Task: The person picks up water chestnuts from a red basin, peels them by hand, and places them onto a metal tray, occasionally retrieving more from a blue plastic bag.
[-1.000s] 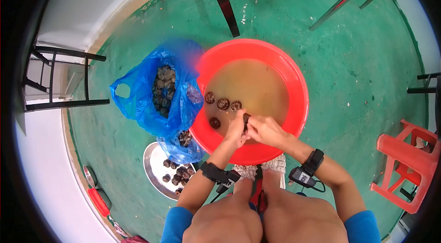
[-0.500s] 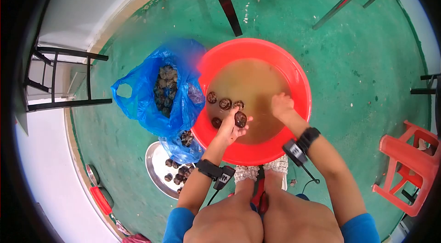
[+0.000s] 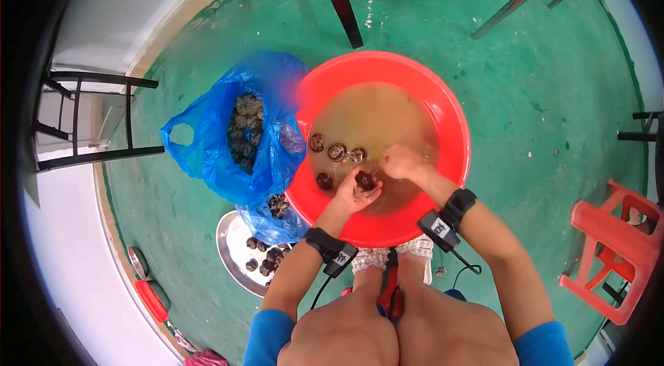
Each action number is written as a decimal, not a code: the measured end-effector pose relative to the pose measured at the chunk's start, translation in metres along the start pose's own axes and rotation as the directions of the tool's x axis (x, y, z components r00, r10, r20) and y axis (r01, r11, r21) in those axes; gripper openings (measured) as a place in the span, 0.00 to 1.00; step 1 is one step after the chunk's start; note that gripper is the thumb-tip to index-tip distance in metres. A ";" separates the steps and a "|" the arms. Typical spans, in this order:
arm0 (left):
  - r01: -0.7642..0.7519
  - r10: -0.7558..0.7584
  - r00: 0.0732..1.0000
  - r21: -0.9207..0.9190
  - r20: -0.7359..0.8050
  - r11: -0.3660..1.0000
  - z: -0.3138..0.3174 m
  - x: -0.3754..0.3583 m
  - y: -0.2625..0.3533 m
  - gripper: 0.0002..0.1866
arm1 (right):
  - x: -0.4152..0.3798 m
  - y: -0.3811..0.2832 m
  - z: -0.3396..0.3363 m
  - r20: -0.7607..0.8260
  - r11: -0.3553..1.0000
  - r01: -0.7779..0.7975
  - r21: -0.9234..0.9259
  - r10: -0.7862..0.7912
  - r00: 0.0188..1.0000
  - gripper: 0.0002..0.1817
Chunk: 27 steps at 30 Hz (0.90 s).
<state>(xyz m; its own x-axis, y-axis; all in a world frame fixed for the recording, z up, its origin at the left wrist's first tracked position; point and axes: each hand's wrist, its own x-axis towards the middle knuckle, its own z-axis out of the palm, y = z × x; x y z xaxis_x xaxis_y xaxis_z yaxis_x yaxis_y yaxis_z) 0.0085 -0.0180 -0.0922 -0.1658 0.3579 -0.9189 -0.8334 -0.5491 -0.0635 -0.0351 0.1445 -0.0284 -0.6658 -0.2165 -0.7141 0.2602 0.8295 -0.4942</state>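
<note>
A red basin [image 3: 453,99] of murky water stands on the floor in front of my feet. My left hand [image 3: 355,193] is wrapped round a dark round snail-like shell [image 3: 365,180] over the basin's near left part. Just to the right and a little above it, my right hand [image 3: 403,162] is closed; what its fingers hold, if anything, is too small to make out. Several more dark shells [image 3: 337,152] lie in the water to the left of my hands.
Left of the basin sits a blue plastic bag [image 3: 207,158] full of greyish shells. A smaller blue bag [image 3: 266,226] and a metal tray [image 3: 228,252] with dark shells lie below it. A red stool [image 3: 588,227] stands at the right, a black-framed rack [image 3: 104,156] at the left.
My right hand has moved left from the basin's right side, close to my left hand. The shell in my left hand has shifted slightly right and turned. The view has moved slightly.
</note>
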 end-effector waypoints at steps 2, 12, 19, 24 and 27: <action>0.033 -0.037 0.997 -0.054 -0.067 0.998 0.002 -0.005 0.002 0.18 | -0.003 0.015 -0.007 -0.120 0.961 -0.172 -0.214 0.149 0.982 0.15; -0.041 0.038 0.999 0.138 0.022 0.990 0.005 -0.020 0.004 0.20 | -0.012 0.001 0.025 0.018 0.758 0.076 0.648 -0.115 0.993 0.17; -0.236 0.156 0.960 0.380 0.231 0.894 0.071 -0.088 -0.001 0.25 | -0.064 -0.003 0.008 -0.385 0.839 0.531 0.122 -0.453 0.804 0.26; -0.364 0.192 0.925 0.618 0.329 0.697 0.080 -0.105 -0.003 0.29 | -0.080 -0.014 0.002 -0.404 0.760 0.581 0.292 -0.452 0.795 0.27; -0.353 0.169 0.927 0.627 0.335 0.694 0.086 -0.115 -0.003 0.29 | -0.079 -0.015 0.010 -0.395 0.802 0.536 0.265 -0.417 0.819 0.27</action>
<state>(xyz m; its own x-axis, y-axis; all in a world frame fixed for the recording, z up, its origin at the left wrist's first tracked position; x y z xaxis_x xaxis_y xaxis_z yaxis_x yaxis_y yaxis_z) -0.0153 0.0075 0.0472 -0.4714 0.4916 -0.7322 -0.8505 -0.0337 0.5249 0.0202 0.1443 0.0303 -0.9297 -0.3199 -0.1828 0.0370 0.4126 -0.9102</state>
